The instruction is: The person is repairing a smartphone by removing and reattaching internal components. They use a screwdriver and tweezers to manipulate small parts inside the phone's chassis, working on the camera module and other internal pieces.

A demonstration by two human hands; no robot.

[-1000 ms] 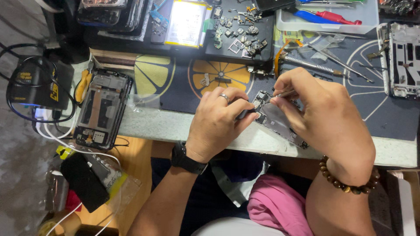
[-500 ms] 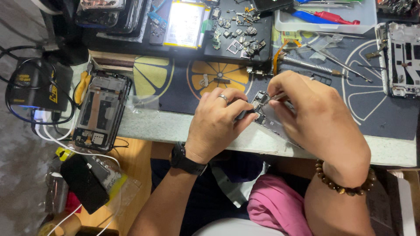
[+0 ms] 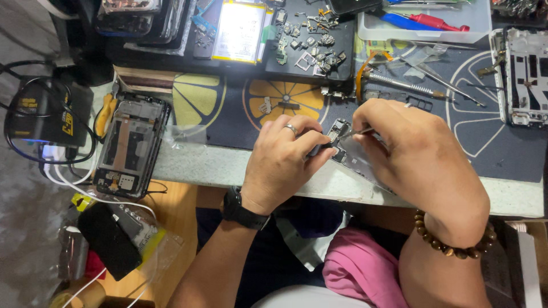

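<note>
A: Where's the dark opened phone frame with bare circuit parts [image 3: 341, 149]?

B: At the desk edge, long axis slanting down-right. The left hand [image 3: 283, 161] is curled, pinching its upper-left end; the right hand [image 3: 412, 155] is closed around thin metal tweezers [image 3: 355, 133], tip pointing left onto it.

Taken from the mat [image 3: 491, 142], the dark work mat with citrus-slice prints:

Hands: two, left hand [image 3: 279, 162] and right hand [image 3: 422, 165], both at the mat's near edge. One ring [image 3: 291, 129], one watch [image 3: 242, 210], one bead bracelet [image 3: 454, 242].

Opened phone frames: three. One frame [image 3: 130, 145] lies left of the mat, one white frame [image 3: 525, 77] at its right end, one board [image 3: 342, 151] between the hands.

Batteries: one battery [image 3: 240, 31], beyond the mat's far edge.

Trays: one dark tray [image 3: 342, 68] of small parts, too many and too small to count; one clear tray [image 3: 371, 28] to its right.

Screwdrivers on the mat: one screwdriver [image 3: 399, 84].

Chargers: one black box [image 3: 45, 114], far left.
</note>
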